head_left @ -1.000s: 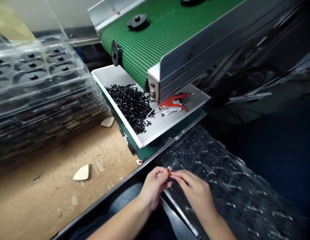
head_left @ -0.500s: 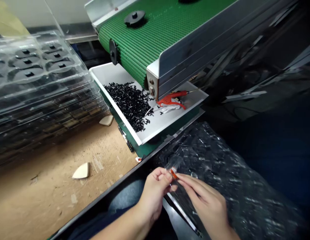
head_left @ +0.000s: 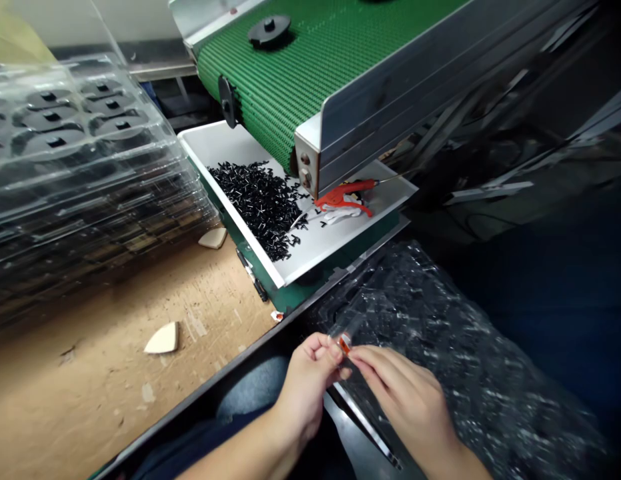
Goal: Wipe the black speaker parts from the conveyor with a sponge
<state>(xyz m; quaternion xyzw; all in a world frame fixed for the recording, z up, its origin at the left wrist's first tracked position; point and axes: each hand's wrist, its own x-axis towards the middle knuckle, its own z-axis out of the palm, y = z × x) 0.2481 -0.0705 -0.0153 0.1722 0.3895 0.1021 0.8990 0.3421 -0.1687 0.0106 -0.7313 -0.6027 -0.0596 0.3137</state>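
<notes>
Both hands meet in front of my lap, in the lower middle of the view. My left hand (head_left: pixel 310 373) pinches a small clear plastic wrapper (head_left: pixel 344 343) with orange and white on it, between thumb and forefinger. Closed in a pinch at its lower right edge is my right hand (head_left: pixel 407 393). The wrapper's far end is see-through and hard to make out. Behind and right of the hands lies a dark sheet of moulded plastic trays (head_left: pixel 440 340). A torn orange-and-white scrap (head_left: pixel 277 316) lies on the table edge ahead of the left hand.
A white tray (head_left: pixel 317 257) holds small black parts (head_left: pixel 263 207) and a red-handled tool (head_left: pixel 347 195). Above it runs a green conveyor (head_left: pixel 310 73) carrying black discs (head_left: pixel 269 32). Stacked clear trays (head_left: pixel 90 160) and cream wedge pads (head_left: pixel 163 338) sit on the wooden table (head_left: pixel 85 400).
My right fingertips have shifted slightly left and down along the wrapper, and more of its orange and white part shows. My left hand keeps its pinch.
</notes>
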